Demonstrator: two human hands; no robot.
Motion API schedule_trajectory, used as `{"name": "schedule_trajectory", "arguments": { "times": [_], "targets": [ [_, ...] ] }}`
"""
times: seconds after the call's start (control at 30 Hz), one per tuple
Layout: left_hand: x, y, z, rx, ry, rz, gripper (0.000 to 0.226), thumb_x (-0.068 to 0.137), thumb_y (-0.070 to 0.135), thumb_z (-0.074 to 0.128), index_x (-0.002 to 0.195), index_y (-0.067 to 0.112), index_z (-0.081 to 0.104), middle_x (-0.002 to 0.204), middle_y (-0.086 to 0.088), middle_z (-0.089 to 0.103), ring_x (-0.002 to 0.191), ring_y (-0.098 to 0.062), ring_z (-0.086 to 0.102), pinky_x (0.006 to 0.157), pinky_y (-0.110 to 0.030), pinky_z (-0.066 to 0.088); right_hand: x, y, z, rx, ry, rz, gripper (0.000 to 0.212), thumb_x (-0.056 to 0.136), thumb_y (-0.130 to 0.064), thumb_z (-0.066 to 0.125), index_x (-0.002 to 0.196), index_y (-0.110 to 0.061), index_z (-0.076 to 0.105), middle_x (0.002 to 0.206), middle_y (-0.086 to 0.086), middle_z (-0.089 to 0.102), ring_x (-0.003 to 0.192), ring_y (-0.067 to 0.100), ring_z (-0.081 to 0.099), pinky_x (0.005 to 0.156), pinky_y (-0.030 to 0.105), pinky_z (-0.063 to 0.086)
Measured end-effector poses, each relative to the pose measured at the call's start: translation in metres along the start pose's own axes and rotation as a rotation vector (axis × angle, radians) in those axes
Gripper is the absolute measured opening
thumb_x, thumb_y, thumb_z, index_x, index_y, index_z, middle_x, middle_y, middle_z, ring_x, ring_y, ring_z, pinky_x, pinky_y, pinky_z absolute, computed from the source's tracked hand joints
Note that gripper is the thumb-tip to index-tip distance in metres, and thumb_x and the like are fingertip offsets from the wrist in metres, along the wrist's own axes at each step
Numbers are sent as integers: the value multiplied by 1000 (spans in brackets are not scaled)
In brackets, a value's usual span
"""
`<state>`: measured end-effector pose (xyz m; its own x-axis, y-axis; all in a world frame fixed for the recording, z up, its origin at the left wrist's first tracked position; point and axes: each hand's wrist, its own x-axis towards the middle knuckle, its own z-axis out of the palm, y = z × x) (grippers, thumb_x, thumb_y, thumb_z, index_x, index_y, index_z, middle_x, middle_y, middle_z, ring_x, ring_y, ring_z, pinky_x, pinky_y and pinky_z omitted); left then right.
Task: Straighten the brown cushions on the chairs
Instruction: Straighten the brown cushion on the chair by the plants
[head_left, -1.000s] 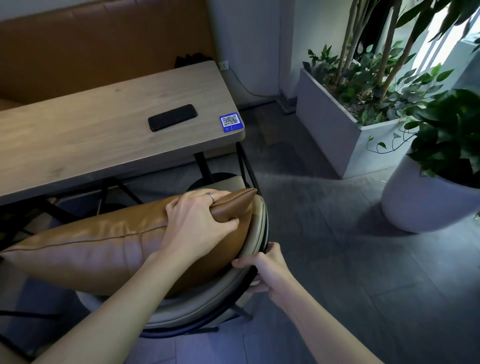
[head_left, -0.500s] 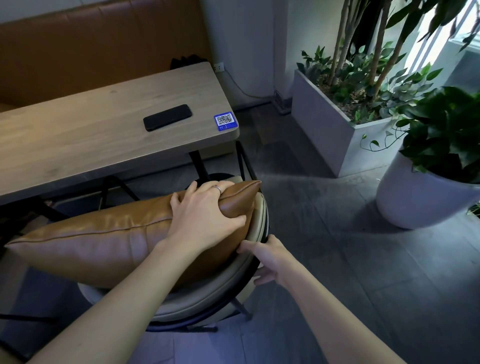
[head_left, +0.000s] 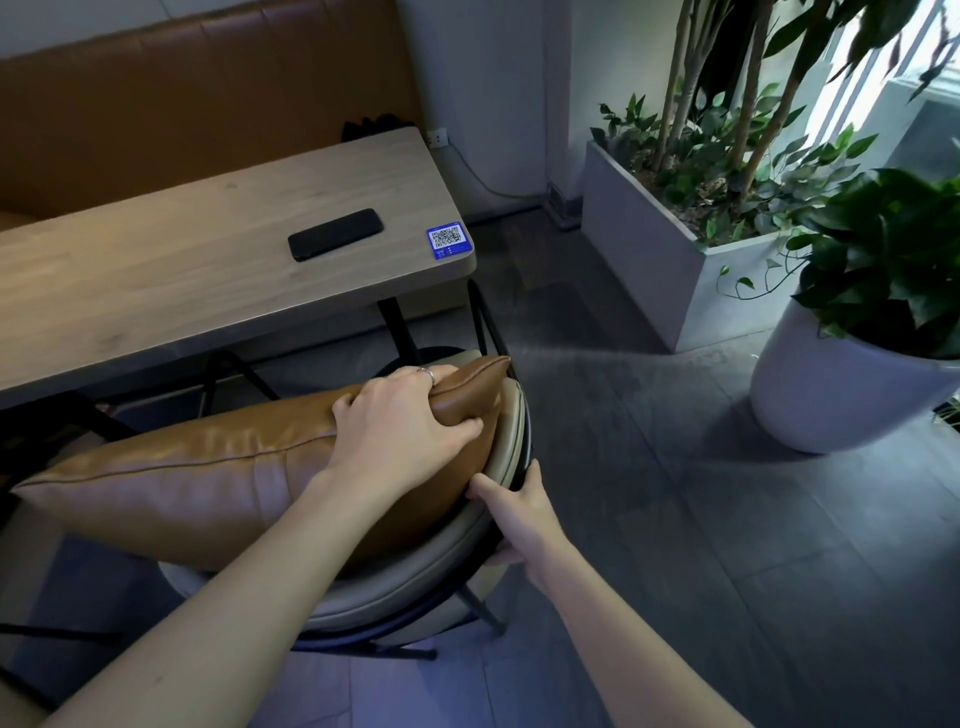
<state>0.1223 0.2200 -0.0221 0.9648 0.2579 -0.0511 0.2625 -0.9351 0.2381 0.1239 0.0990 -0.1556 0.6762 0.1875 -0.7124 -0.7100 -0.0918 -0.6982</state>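
A long brown leather cushion (head_left: 197, 467) lies across the beige padded chair (head_left: 415, 571), standing on its long edge against the curved backrest. My left hand (head_left: 405, 426) grips the cushion's upper right corner, fingers over the top seam, a ring on one finger. My right hand (head_left: 519, 512) holds the chair's backrest rim at its right side, just below that corner, fingers curled round the black frame.
A wooden table (head_left: 156, 280) stands just beyond the chair with a black phone (head_left: 335, 234) and a blue QR sticker (head_left: 449, 240). A brown bench back lines the wall. A grey rectangular planter (head_left: 649, 249) and a round white plant pot (head_left: 831, 395) stand on the tiled floor at right.
The cushion's right corner has risen slightly and shifted towards the backrest under my left hand. My right hand has slid a little up the chair's rim.
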Motion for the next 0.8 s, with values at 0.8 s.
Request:
{"name": "schedule_trajectory", "arguments": {
  "times": [0.8],
  "targets": [
    [-2, -9, 5, 6, 0, 53, 74, 80, 68, 66, 145, 38, 48, 138, 4, 59, 127, -29, 52, 104, -52, 37, -9, 10, 3, 36, -41, -39, 92, 58, -43, 77, 141, -39, 36, 133, 5, 59, 111, 41, 66, 65, 58, 65]
  ]
}}
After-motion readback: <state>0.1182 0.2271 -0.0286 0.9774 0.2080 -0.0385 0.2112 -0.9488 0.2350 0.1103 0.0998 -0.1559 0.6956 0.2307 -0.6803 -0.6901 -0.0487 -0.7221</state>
